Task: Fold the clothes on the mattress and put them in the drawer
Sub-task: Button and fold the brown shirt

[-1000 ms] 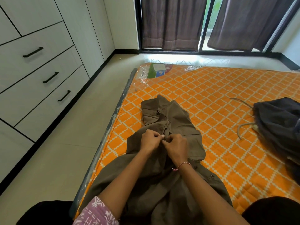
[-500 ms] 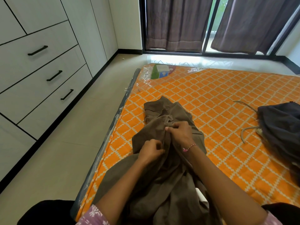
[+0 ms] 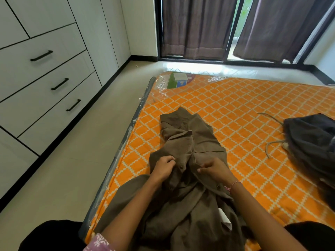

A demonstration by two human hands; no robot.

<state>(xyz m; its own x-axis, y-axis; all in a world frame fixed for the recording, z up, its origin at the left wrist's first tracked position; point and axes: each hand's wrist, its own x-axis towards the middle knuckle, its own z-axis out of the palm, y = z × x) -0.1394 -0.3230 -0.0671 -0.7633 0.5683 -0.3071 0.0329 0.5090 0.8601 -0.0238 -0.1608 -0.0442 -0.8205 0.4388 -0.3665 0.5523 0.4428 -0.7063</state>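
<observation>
A brown button-up shirt (image 3: 190, 142) lies crumpled on the orange patterned mattress (image 3: 235, 105), collar pointing away from me. My left hand (image 3: 164, 168) pinches the left front edge of the shirt beside a button. My right hand (image 3: 215, 170) pinches the right front edge, a short gap from the left hand. Along the left wall stands the white drawer unit (image 3: 45, 84), all of its black-handled drawers closed.
A dark grey garment (image 3: 311, 147) with loose drawstrings is heaped at the mattress's right edge. Clear plastic wrap and a label (image 3: 178, 79) cover the far left corner. Beige floor (image 3: 87, 151) runs between mattress and drawers. Dark curtains (image 3: 195, 28) hang at the back.
My hands, first together at mid shirt, have separated; the right hand reached up, then came back level with the left. Each now holds one side of the shirt front.
</observation>
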